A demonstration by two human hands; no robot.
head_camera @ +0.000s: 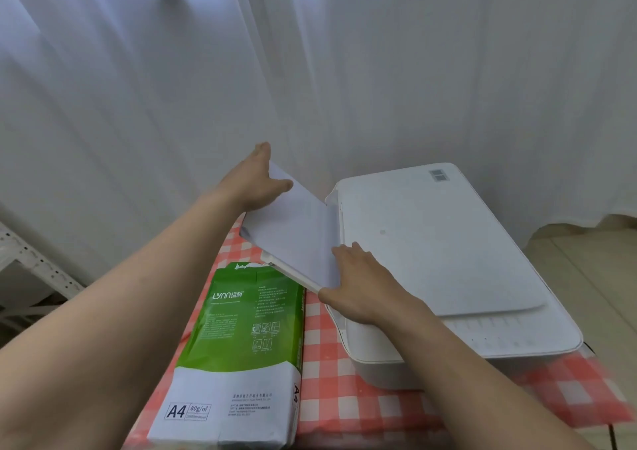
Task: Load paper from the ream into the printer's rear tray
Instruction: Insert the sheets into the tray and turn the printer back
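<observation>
A white printer [444, 242] sits on the right half of a table with a red-and-white checked cloth. Its rear tray [293, 273] slants out to the left, and a stack of white paper [296, 232] lies in it, running down into the printer's slot. My left hand [256, 180] grips the stack's far upper corner. My right hand [358, 284] rests on the stack's near edge, where paper and tray meet the printer body. The ream [234, 349], in a green and white A4 wrapper, lies left of the printer with its far end torn open.
A white curtain [310, 70] hangs close behind the table. The checked tablecloth [327, 394] shows between ream and printer. A white metal rack [31, 267] stands at the left, and tan floor [586, 270] lies beyond the table's right edge.
</observation>
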